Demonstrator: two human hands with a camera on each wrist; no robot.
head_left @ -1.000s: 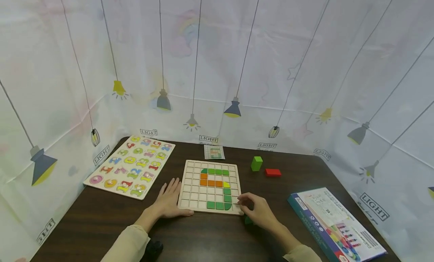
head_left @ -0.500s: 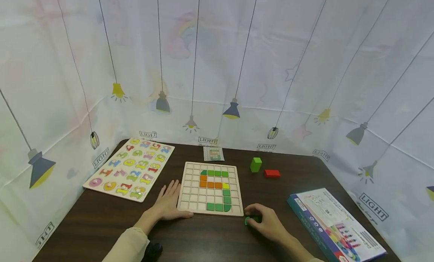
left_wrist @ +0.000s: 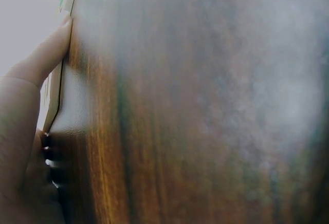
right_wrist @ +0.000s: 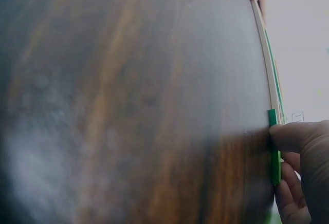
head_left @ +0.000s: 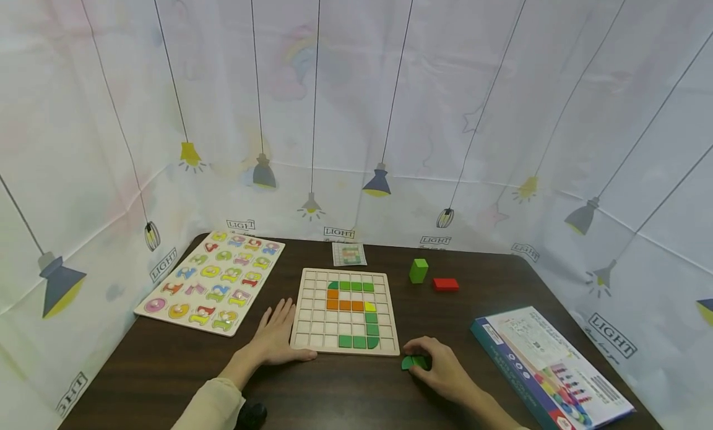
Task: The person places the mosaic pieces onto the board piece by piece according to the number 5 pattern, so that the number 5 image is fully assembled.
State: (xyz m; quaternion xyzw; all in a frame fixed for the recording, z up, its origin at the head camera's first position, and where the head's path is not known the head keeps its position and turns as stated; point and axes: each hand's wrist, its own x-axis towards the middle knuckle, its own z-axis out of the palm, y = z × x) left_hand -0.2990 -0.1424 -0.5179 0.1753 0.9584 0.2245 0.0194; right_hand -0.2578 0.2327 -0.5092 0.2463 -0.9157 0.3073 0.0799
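Observation:
A wooden grid board (head_left: 317, 328) lies on the dark table, with green, orange and yellow tiles forming a bent line in its squares. My left hand (head_left: 272, 340) rests flat with spread fingers at the board's left edge, its thumb along the near left corner. Just off the near right corner, my right hand (head_left: 444, 369) pinches green tiles (head_left: 409, 362) low over the table; one looks rounded at its end. In the right wrist view, the thumb touches a green tile (right_wrist: 276, 170) while the fingers curl behind it. The palm hides part of these tiles.
A number puzzle board (head_left: 192, 281) lies at the left. A small pattern card (head_left: 349, 255) is behind the grid board. Light green blocks (head_left: 418, 271) and a red block (head_left: 445, 284) stand at the back right. A flat box (head_left: 551, 368) lies at the right.
My right hand has moved from the board's right edge down to the green tiles beside the near corner and now grips them. My left hand stays in place. The head view has shifted slightly.

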